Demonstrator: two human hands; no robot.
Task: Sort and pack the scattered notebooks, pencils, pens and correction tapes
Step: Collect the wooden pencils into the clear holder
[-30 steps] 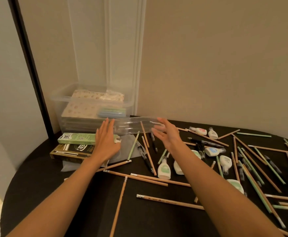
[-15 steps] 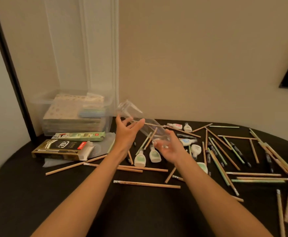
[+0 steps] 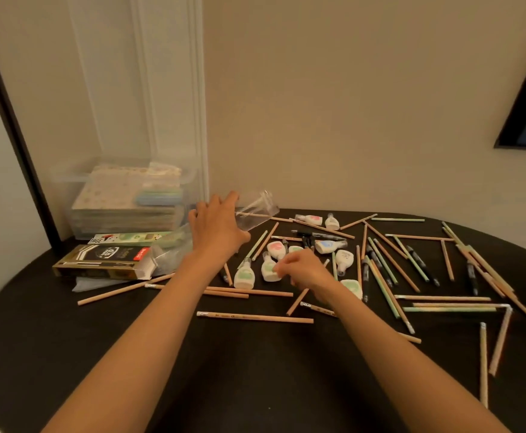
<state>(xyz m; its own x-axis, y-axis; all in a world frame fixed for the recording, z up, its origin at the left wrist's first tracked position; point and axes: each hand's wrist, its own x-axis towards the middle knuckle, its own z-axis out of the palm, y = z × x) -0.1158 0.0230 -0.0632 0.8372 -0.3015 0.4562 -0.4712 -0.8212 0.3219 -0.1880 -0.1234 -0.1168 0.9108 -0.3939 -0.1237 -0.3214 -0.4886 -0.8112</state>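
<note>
Head view: dark, matte, round-edged bench (image 3: 68,354) with stationery scattered over its far right half.
Left hand (image 3: 216,228): grasping a clear, glossy plastic sleeve (image 3: 257,212), held tilted above the bench's far edge.
Right hand (image 3: 307,270): fingers curled, pinching at a white correction tape (image 3: 270,270) near the bench's middle.
Correction tapes: about nine, rounded white shells with pastel green, pink or blue labels.
Pencils: slim wooden sticks, too many and too crossed to count.
Pens: several black barrels among them.
Notebooks (image 3: 124,195): patterned stack inside a clear tub (image 3: 68,176) at the far left corner.
Boxes: two flat cartons, green (image 3: 130,238) and black (image 3: 105,260), before the tub.
</note>
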